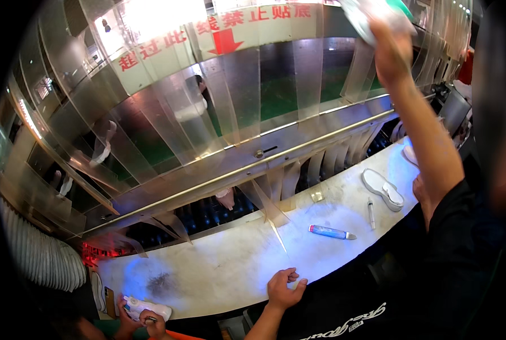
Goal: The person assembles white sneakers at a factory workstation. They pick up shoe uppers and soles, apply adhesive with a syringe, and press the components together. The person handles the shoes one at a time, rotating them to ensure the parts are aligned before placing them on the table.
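At the far left a co-worker's hands (pixel 141 318) hold a white shoe (pixel 149 309) at the tabletop's (pixel 230 272) corner, apart from the person's own work; a dark smudge (pixel 161 280) lies on the pale surface just beside them. Further along, the left hand (pixel 284 289) rests at the near edge of the tabletop, its fingers (pixel 291 276) loosely curled and grasping nothing; it would do well to stay planted there as a brace while the other arm reaches high. Above runs a conveyor tunnel hung with clear plastic strips (pixel 241 90), a steel rail (pixel 247 167) crossing beneath them; one strip hangs down to the tabletop just left of a blue pen-like tool (pixel 331 232), and could snag anything passed low. To the right of that tool lie a thin grey pen (pixel 371 213) and a white sole (pixel 383 189), near one another but not touching, with a small metal tab (pixel 317 196) behind. The right hand (pixel 390 54) is raised well above all this, against the upper strips, its fingers closed on a pale bundle (pixel 372 17), possibly a shoe or wrapped part, though glare and blur leave its kind unclear; a firm grip and a clean path between the strips, not through them, seems the careful way to carry it. At the right rim a dark machine part (pixel 454 110) crowds the elbow's side, and another person's hand (pixel 418 190) shows by the sole.
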Available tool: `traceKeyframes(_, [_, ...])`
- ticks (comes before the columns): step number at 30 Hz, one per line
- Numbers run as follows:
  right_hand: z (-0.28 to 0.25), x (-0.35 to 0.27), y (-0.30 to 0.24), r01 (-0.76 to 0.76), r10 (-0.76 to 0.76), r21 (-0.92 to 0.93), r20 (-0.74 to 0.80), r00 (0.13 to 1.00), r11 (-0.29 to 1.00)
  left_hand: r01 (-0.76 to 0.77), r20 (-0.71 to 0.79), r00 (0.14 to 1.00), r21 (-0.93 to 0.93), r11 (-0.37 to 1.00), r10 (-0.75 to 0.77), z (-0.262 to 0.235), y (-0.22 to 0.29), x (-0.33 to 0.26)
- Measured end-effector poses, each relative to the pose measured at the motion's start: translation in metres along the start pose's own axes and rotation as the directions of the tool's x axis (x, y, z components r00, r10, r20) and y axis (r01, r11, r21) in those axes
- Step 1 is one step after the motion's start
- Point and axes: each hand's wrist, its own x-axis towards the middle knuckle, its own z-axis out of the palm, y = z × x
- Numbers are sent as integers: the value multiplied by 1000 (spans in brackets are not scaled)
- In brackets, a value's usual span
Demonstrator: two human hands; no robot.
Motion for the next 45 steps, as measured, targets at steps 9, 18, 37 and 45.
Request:
traceKeyframes(9, [146, 81, 18, 810, -709, -534, 471, 524, 244, -139, 1, 990, 109, 984, 140, 13, 8, 11])
traceKeyframes(18, [280, -124, -39, 518, 57, -274, 916, 396, 810, -173, 18, 985, 152, 973, 173, 13, 6, 12])
traceKeyframes(37, [155, -261, -50, 352, -339, 63, 468, 816, 934, -132, 3, 991, 221, 966, 134, 13, 9, 13])
traceKeyframes(45, [153, -268, -44, 323, -340, 111, 379, 860, 940, -117, -24, 992, 235, 965, 126, 14, 12, 15])
